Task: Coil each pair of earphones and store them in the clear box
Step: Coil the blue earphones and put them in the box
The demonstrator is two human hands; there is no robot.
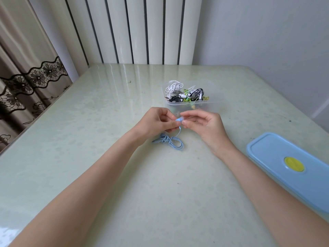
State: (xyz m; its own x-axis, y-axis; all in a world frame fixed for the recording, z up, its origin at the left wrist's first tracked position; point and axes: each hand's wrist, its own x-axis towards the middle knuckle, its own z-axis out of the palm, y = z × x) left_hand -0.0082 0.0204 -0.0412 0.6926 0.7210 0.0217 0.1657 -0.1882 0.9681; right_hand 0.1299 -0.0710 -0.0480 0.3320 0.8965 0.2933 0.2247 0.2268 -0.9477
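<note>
Both hands are raised just above the table top, fingertips meeting around one blue earbud (179, 119). The left hand (156, 122) has thumb and forefinger curled onto the near side of the earbud, pinching it; the remaining fingers are folded beneath. The right hand (203, 123) has its fingertips closed against the opposite side of the same earbud, with the other fingers loosely bent behind them.

From the pinch, a thin blue cable drops to the blue earphones (170, 141), which lie as a loose, partly tangled coil on the table, directly below and slightly toward the person from the left fingertips.

The clear box (213, 104) stands just beyond the fingertips, nearest the right hand, lid off. It contains white earphones (173, 87), black earphones (175, 99), a black-and-white pair (195, 92) and yellow-green earphones (188, 99), heaped together.

The blue lid (284, 166), bearing a round yellow-green centre piece, lies flat well to the right of the right hand, beside that forearm.

Surface: the table (89, 139) is pale green, glossy and reflective, with faint mottling and a few small dark specks.

Room: vertical white panels with dark gaps (135, 29) stand behind the far edge; a plain pale wall (267, 41) to the right; a beige curtain with a black lace band (26, 72) to the left
</note>
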